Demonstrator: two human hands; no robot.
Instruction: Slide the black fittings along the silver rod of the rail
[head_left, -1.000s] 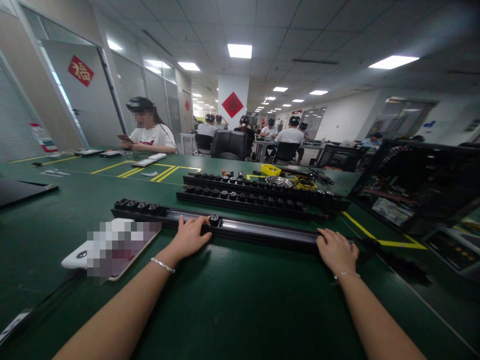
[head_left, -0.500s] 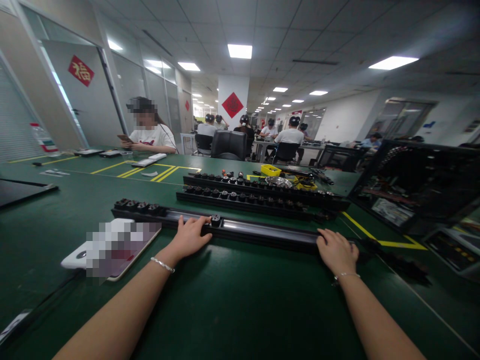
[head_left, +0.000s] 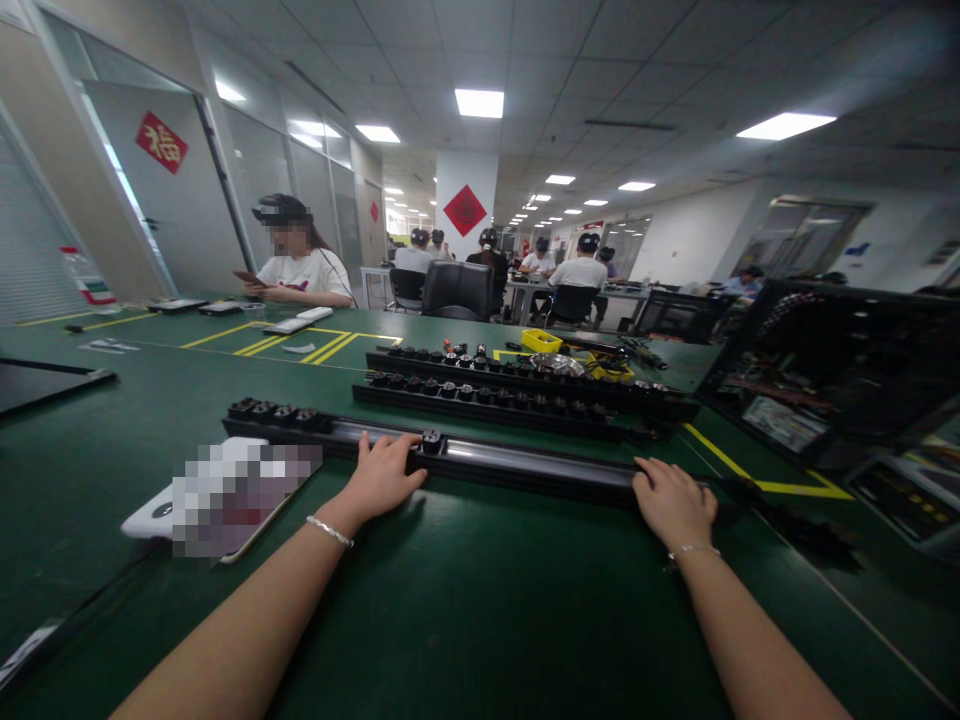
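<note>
A long black power strip housing with a shiny channel lies across the table before me. Several black socket modules sit in its left end, and a single socket module stands alone near the middle of the channel. My left hand rests over the housing with its fingers spread, the index fingertip against the left side of that lone module and the thumb along the near edge. At the right end my right hand is wrapped over the housing, fingers curled across its top; the fingertips are partly hidden.
Behind lie two more strips filled with sockets, a yellow bin and a metal dish. A phone and a white device lie left. An open black case stands right. A person sits across the table.
My left hand has shifted very slightly to the right along the housing. The right hand, the housing and the lone socket module look unmoved.
</note>
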